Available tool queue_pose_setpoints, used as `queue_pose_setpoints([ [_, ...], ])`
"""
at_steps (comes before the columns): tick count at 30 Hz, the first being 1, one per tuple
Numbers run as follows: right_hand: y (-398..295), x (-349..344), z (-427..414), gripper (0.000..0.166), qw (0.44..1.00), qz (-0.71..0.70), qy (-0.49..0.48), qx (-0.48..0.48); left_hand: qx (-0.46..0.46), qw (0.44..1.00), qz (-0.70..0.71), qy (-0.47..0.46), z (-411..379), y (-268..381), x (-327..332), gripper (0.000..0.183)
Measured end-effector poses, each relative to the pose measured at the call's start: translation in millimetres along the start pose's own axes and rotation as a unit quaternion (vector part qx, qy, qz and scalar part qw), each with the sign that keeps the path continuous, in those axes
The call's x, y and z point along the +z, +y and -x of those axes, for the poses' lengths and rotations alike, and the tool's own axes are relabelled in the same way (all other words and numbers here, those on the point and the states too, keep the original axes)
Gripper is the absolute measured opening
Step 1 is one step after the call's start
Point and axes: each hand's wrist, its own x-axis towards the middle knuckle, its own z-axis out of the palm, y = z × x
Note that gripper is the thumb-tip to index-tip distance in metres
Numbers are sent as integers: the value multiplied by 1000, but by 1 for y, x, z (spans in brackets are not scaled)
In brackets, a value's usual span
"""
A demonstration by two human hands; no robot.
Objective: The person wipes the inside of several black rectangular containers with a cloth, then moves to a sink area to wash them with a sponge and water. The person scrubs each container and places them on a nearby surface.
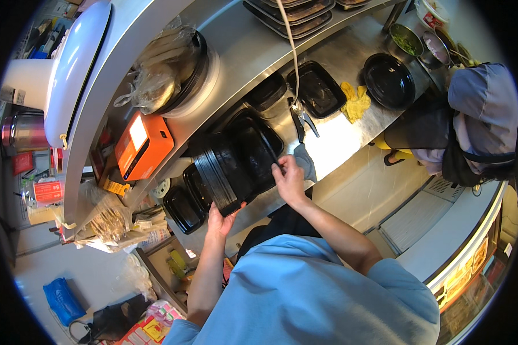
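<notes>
Before me, over the metal counter [328, 151], is a stack of nested black plastic trays [218, 181], tilted so that its layered rims face left. My left hand [224, 222] supports the stack at its near end, the fingers partly hidden beneath it. At the right side, my right hand [290, 179] pinches the rim of the top black tray [254, 155] between thumb and fingers. A grey cloth [305, 163] lies just beyond that hand. Smaller black trays [183, 209] sit on the counter left of the stack.
Pliers-like tongs [302, 120], a black rectangular pan [317, 90], a yellow cloth [355, 102] and a round black pan [388, 82] lie farther along. Metal pots [405, 43] stand at the far end, near another person [479, 116]. Above the counter's back runs a shelf holding an orange device [144, 146].
</notes>
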Motion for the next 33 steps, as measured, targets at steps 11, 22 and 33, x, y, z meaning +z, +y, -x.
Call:
queue_pose_setpoints([
  [11,36,-22,-46,21,999,33,-38,-18,-9,999,31,20,33,4,-57,36],
  [22,35,16,32,19,946,-106,-304,32,106,959,-234,121,38,-21,1,35],
  [33,30,57,41,21,967,67,-240,54,76,972,-65,214,109,77,-117,36],
])
